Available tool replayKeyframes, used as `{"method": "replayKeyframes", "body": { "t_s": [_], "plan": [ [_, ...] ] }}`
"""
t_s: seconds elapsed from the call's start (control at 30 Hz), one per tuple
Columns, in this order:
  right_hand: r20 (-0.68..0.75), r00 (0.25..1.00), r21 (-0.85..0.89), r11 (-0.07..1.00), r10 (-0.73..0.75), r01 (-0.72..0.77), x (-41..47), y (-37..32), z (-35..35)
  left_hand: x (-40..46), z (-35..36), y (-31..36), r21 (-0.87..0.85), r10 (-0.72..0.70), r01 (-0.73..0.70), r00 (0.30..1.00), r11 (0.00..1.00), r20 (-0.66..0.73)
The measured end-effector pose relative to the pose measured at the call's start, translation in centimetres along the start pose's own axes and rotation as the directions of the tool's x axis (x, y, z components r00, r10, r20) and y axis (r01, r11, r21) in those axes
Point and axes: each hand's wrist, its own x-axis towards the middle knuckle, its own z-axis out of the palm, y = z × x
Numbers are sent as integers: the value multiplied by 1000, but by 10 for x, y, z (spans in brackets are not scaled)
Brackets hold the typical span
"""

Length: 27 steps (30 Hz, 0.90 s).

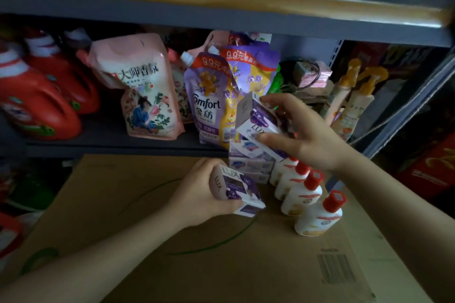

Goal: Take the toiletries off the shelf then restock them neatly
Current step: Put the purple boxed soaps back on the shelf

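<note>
Seen from the head camera, a purple-and-white soap box (237, 188) marked "LUX" is held in the grip of the left hand (202, 192), fingers curled round it, just above a flat cardboard carton (172, 241) that carries a printed barcode at the near right. A second LUX box (256, 118) is pinched between thumb and fingers of the right hand (305, 135), raised over a stack of similar soap boxes (248, 160) at the carton's far edge. Right of the stack, four white bottles with red caps (310, 194) are lined up on the carton, running from far to near. On the grey shelf (110, 141) behind, purple refill pouches (209, 98) are labelled "Comfort", "金纺" and "9.9元"; to their left a pink pouch (142, 86) reads "大师香氛". Red detergent jugs (41, 103) are stood at the far left, and pale spray bottles with orange triggers (354, 98) at the right.
</note>
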Motion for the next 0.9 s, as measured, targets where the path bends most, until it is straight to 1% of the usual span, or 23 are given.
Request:
{"method": "replayKeyframes", "body": {
  "t_s": [0.1, 0.17, 0.2, 0.27, 0.3, 0.33, 0.4, 0.47, 0.57, 0.67, 0.73, 0.8, 0.87, 0.9],
  "plan": [
    [-165, 982, -25, 996, -92, 89, 25, -17, -14, -7, -45, 30, -130, 49, -63, 993, 990, -108],
    [-277, 949, -70, 988, -153, 139, 46, -31, -23, -2, -79, 53, -170, 111, -149, 970, 974, -217],
    [-320, 928, -104, 981, -190, 165, 58, -40, -28, 4, -97, 64, -165, 158, -209, 948, 964, -277],
    [-372, 892, -186, 962, -258, 200, 83, -56, -40, 18, -132, 83, -95, 241, -297, 894, 950, -379],
    [-390, 881, -227, 955, -268, 190, 97, -64, -46, 26, -147, 90, -63, 265, -319, 868, 946, -420],
    [-407, 875, -268, 950, -264, 162, 112, -71, -51, 34, -161, 95, -70, 270, -338, 845, 939, -462],
    [-425, 875, -326, 941, -231, 89, 139, -81, -64, 49, -182, 101, -207, 227, -376, 828, 903, -513],
    [-395, 893, -367, 928, -215, 61, 164, -90, -76, 60, -195, 105, -322, 175, -383, 834, 866, -523],
    [-296, 939, -469, 883, -177, 18, 197, -96, -82, 70, -211, 107, -294, 172, -395, 803, 870, -570],
    [-209, 971, -498, 867, -120, -1, 227, -92, -79, 76, -222, 104, -280, 166, -383, 802, 881, -574],
    [-164, 983, -484, 875, -77, -12, 242, -86, -73, 75, -225, 98, -312, 153, -385, 807, 869, -570],
    [-124, 992, -415, 909, -30, -25, 253, -79, -68, 74, -228, 93, -335, 163, -395, 820, 856, -549],
    [-40, 999, -356, 934, 25, -38, 263, -71, -62, 75, -230, 89, -320, 180, -390, 831, 864, -527],
    [5, 999, -357, 934, 38, -34, 267, -69, -59, 78, -232, 88, -311, 186, -391, 830, 866, -526]
  ]
}}
